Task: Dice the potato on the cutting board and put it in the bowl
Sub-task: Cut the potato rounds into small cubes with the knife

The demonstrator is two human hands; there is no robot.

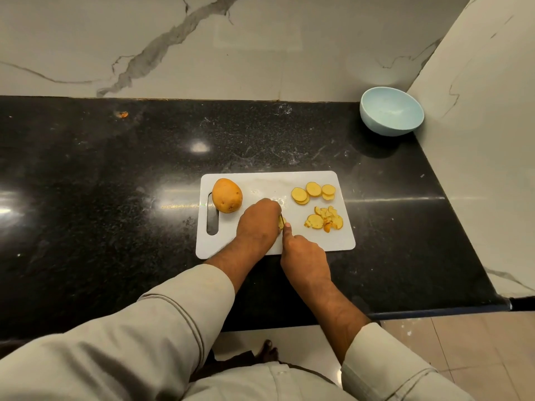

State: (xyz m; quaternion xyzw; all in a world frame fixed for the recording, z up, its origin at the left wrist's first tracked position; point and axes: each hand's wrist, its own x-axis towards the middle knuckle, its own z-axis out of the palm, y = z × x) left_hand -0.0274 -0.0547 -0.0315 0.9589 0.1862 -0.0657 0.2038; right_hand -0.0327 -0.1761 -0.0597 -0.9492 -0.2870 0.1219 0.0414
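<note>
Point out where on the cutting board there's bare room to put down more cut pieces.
Bare strip along the far edge of the cutting board, between the whole potato and the round slices. Crowded: right side, slices above chopped pieces; both hands fill the near middle.

A black speckled table (115,183) meets a white marble-veined wall (260,39); pale floor tiles (463,342) show at lower right.

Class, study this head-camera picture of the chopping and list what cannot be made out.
- Knife: head view, almost wholly hidden between the hands.
- Potato piece being cut: mostly covered by the left hand.
- Right hand: its fingers curl under, grip unseen.
- Bowl: contents too faint to tell.
</note>
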